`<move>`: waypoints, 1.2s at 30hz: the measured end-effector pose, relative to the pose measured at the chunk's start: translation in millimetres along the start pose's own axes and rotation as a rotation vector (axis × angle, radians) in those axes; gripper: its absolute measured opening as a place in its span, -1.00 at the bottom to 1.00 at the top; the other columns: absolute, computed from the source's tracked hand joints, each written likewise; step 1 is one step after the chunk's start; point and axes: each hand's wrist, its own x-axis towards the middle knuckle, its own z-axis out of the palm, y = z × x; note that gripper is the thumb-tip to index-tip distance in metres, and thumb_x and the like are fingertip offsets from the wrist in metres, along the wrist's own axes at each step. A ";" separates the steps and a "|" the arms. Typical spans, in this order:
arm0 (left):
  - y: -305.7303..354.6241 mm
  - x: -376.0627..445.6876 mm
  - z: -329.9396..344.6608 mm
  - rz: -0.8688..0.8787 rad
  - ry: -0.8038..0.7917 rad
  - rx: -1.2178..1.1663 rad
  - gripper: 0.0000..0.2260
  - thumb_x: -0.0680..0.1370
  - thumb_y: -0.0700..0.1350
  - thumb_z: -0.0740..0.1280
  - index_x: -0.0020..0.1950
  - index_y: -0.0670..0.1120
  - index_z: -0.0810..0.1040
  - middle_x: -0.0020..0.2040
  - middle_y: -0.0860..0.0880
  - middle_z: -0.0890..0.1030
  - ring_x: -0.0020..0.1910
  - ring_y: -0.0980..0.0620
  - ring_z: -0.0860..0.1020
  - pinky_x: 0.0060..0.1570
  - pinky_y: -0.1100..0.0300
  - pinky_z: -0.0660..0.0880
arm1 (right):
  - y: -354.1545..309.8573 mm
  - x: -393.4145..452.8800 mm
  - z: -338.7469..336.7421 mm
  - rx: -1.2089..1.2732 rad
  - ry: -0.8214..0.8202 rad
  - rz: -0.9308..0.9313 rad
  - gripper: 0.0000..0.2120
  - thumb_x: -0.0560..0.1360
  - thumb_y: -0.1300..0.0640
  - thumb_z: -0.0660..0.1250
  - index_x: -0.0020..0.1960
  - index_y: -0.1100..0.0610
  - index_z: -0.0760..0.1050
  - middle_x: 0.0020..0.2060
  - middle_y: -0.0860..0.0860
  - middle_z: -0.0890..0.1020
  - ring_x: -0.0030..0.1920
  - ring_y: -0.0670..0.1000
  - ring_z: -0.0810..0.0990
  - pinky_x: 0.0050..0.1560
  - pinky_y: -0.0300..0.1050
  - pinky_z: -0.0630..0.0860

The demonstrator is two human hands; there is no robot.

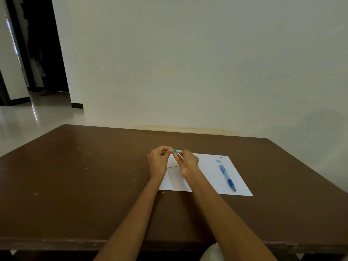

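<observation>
Both my hands are raised a little above the brown table, over the left end of a white sheet of paper. My left hand and my right hand pinch the two ends of a small green-and-clear tube, a lead case by the look of it. A thin white stick runs from the tube down through my right fingers. A blue mechanical pencil lies on the paper to the right. Above its top end lie a small blue cap and a tiny grey piece.
The table's far edge meets a pale wall. To the left are a glossy floor and a dark doorway. Small light specks dot the table's left half.
</observation>
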 end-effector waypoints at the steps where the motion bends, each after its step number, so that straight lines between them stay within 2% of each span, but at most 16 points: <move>1: 0.0 -0.1 0.4 0.000 0.007 -0.008 -0.91 0.47 -0.26 0.39 -0.06 -0.20 0.65 -0.16 -0.06 0.66 -0.26 0.22 0.54 -0.25 0.54 0.45 | 0.2 0.6 -0.8 -0.002 -0.003 0.010 -0.77 0.52 0.36 0.27 0.17 0.30 0.48 -0.13 0.15 0.57 -0.21 0.06 0.66 -0.22 -0.21 0.64; 4: 0.0 0.6 0.3 -0.027 0.030 -0.051 -0.87 0.46 -0.25 0.39 -0.01 -0.21 0.66 -0.16 0.00 0.65 -0.27 0.29 0.53 -0.27 0.59 0.42 | -0.2 0.2 -1.5 0.015 -0.023 0.060 -0.90 0.53 0.36 0.27 0.04 0.30 0.47 -0.03 0.22 0.57 -0.13 0.09 0.66 -0.04 -0.13 0.60; 7: -0.1 2.3 0.2 -0.075 0.015 -0.141 -0.84 0.48 -0.24 0.38 0.04 -0.18 0.65 -0.14 0.04 0.63 -0.26 0.23 0.57 -0.26 0.53 0.47 | -1.3 -1.4 -0.4 0.065 -0.061 0.101 -0.93 0.53 0.39 0.24 0.00 0.31 0.44 -0.04 0.27 0.57 -0.15 0.09 0.65 -0.02 -0.12 0.58; 11: 1.7 2.6 1.2 -0.175 -0.029 -0.337 -0.83 0.49 -0.25 0.36 0.06 -0.17 0.64 -0.07 -0.05 0.66 -0.15 0.04 0.64 -0.22 0.36 0.57 | -3.4 -2.4 0.0 0.095 -0.112 0.142 -0.91 0.53 0.41 0.21 -0.12 0.30 0.45 -0.19 0.24 0.59 -0.24 0.07 0.64 -0.12 -0.17 0.58; 15: 2.8 1.2 0.4 -0.174 -0.068 -0.374 -0.79 0.50 -0.28 0.35 0.12 -0.20 0.61 -0.05 -0.04 0.65 -0.13 0.06 0.63 -0.22 0.36 0.56 | -4.8 -0.4 -1.7 0.125 -0.109 0.154 -0.90 0.53 0.42 0.21 -0.13 0.30 0.44 -0.19 0.27 0.57 -0.27 0.09 0.64 -0.21 -0.17 0.59; 19: 3.0 2.6 -0.2 -0.213 -0.113 -0.322 -0.76 0.48 -0.26 0.39 0.14 -0.19 0.60 0.00 -0.08 0.65 -0.08 0.03 0.61 -0.04 0.23 0.56 | -5.8 -0.7 -1.9 0.098 -0.138 0.170 -0.93 0.53 0.40 0.23 -0.12 0.32 0.45 -0.22 0.26 0.59 -0.48 0.01 0.65 -0.38 -0.23 0.63; 22: 4.0 3.3 -2.5 -0.197 -0.100 -0.307 -0.82 0.48 -0.25 0.38 0.07 -0.17 0.63 0.00 -0.09 0.66 -0.10 0.06 0.61 -0.12 0.31 0.55 | -5.6 0.3 0.4 -0.017 -0.176 0.175 -0.94 0.54 0.33 0.25 -0.09 0.31 0.48 -0.25 0.18 0.59 -0.50 -0.04 0.61 -0.46 -0.28 0.57; 24: 4.9 4.7 -4.3 -0.200 -0.054 -0.313 -0.83 0.48 -0.23 0.38 0.06 -0.15 0.63 -0.02 -0.08 0.66 -0.09 0.05 0.61 -0.15 0.34 0.55 | -5.2 2.9 2.6 -0.133 -0.174 0.156 -0.90 0.57 0.23 0.25 -0.04 0.28 0.47 -0.24 0.14 0.56 -0.41 -0.04 0.56 -0.45 -0.28 0.55; 26: 5.0 7.2 -6.8 -0.229 0.012 -0.305 -0.84 0.48 -0.20 0.39 0.06 -0.13 0.62 -0.05 -0.07 0.65 -0.08 0.03 0.62 -0.12 0.28 0.56 | -2.6 7.0 5.4 -0.333 -0.131 0.086 -0.85 0.60 0.17 0.22 0.07 0.24 0.48 -0.22 0.11 0.54 -0.34 -0.05 0.49 -0.42 -0.28 0.52; 29: 3.7 10.2 -9.4 -0.265 0.096 -0.295 -0.86 0.49 -0.16 0.38 0.03 -0.12 0.60 -0.07 -0.08 0.64 -0.07 0.00 0.62 -0.05 0.17 0.57 | 2.4 17.4 8.0 -0.803 -0.078 -0.221 -0.74 0.61 0.20 0.17 0.20 0.25 0.53 -0.12 0.08 0.57 -0.20 -0.03 0.51 -0.27 -0.30 0.47; 32: 2.6 9.9 -12.0 -0.243 0.184 -0.239 -0.89 0.50 -0.15 0.37 0.01 -0.12 0.58 -0.09 -0.09 0.64 -0.10 0.01 0.61 -0.11 0.22 0.54 | 1.5 24.4 13.3 -1.332 -0.176 -0.539 -0.74 0.60 0.24 0.18 0.19 0.25 0.58 0.10 0.11 0.63 0.09 0.05 0.59 -0.01 -0.24 0.44; 34: 2.3 8.7 -12.3 -0.212 0.210 -0.202 -0.86 0.50 -0.15 0.37 0.01 -0.16 0.59 -0.10 -0.10 0.64 -0.13 0.04 0.59 -0.17 0.29 0.52 | -0.2 28.6 17.5 -1.581 -0.241 -0.574 -0.75 0.59 0.24 0.20 0.17 0.25 0.60 0.12 0.12 0.64 0.09 0.09 0.60 0.02 -0.19 0.46; 36: 2.5 8.0 -12.3 -0.181 0.217 -0.191 -0.86 0.49 -0.15 0.38 0.00 -0.18 0.59 -0.12 -0.09 0.63 -0.16 0.08 0.57 -0.20 0.36 0.50 | -0.7 32.6 21.6 -1.706 -0.259 -0.529 -0.76 0.58 0.19 0.24 0.13 0.25 0.60 0.06 0.15 0.66 0.05 0.11 0.62 0.04 -0.09 0.52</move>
